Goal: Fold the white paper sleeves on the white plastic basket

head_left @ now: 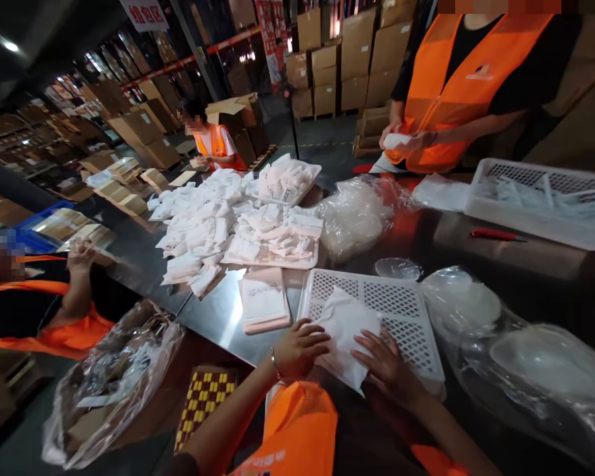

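Observation:
A white pouch (pixel 344 330) lies tilted on a white perforated plastic tray (pixel 426 344) in front of me. My left hand (pixel 302 350), a bracelet at its wrist, rests on the pouch's left edge with fingers stretched out. On the opposite edge, my right hand (pixel 384 360) touches the pouch with its fingers spread. What is inside the pouch cannot be seen. Left of the tray is a stack of flat white printed bags (pixel 264 299). Beyond it, a heap of filled white pouches (pixel 198 211) spreads over the table, some on a white tray (pixel 302 263).
Clear plastic bags (pixel 550 363) lie at the right, with another bundle (pixel 354 215) farther back. A red-handled tool (pixel 496 234) is near a white basket (pixel 540 225). A plastic-lined box (pixel 114 383) stands lower left. People in orange vests work around the table.

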Tool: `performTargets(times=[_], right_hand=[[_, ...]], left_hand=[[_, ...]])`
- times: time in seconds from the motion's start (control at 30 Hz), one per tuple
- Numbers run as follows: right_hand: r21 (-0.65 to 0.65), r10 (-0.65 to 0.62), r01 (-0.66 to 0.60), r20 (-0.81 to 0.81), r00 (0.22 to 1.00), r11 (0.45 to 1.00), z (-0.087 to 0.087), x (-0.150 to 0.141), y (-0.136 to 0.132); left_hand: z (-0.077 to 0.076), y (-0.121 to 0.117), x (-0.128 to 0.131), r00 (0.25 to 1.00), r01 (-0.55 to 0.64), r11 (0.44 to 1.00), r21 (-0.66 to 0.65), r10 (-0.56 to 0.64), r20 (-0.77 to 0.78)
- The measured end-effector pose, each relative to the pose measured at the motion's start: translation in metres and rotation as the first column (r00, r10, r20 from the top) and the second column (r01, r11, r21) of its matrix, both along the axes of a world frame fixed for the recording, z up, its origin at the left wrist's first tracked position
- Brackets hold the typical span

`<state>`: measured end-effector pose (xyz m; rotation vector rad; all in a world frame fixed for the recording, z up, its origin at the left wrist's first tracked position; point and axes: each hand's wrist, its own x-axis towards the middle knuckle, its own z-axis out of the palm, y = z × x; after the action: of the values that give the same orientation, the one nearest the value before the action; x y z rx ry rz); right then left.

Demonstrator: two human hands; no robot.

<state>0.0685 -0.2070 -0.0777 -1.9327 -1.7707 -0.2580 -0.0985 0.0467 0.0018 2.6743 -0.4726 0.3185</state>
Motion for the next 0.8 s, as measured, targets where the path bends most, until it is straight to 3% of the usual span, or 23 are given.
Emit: performTargets(times=[0.1, 0.17, 0.3, 0.43, 0.53, 0.67, 0.8], right_hand=[[0.086, 0.009, -0.010, 0.002, 1.000, 0.996, 0.012, -0.013, 0.005], [0.139, 0.038, -0.038, 0.006, 0.999, 0.990, 0.022, -0.019, 0.008], [0.121, 0.079, -0.077, -0.019, 0.997, 0.990, 0.042, -0.027, 0.011], [0.147, 0.106, -0.102, -0.018, 0.994, 0.984, 0.055, -0.032, 0.013], [0.208, 0.109, -0.103, -0.016, 0.994, 0.973, 0.059, -0.035, 0.019], [0.255, 0.110, -0.107, 0.005, 0.994, 0.961, 0.062, -0.037, 0.024], [0.250, 0.111, -0.123, 0.060, 0.992, 0.960, 0.064, -0.038, 0.023]], left_hand=[[-0.021, -0.019, -0.014, 0.986, 0.019, 0.944, 0.328, -0.073, 0.153], [-0.036, -0.038, -0.017, 0.954, -0.007, 0.913, 0.408, -0.117, 0.278], [-0.055, -0.073, -0.012, 0.859, -0.136, 0.953, 0.269, -0.022, 0.512], [-0.056, -0.085, -0.009, 0.773, -0.223, 0.973, 0.066, 0.135, 0.620], [-0.059, -0.084, -0.010, 0.779, -0.232, 0.972, 0.042, 0.160, 0.606], [-0.065, -0.082, -0.013, 0.864, -0.225, 0.963, 0.146, 0.128, 0.486], [-0.061, -0.083, -0.014, 0.831, -0.246, 0.967, 0.067, 0.175, 0.528]])
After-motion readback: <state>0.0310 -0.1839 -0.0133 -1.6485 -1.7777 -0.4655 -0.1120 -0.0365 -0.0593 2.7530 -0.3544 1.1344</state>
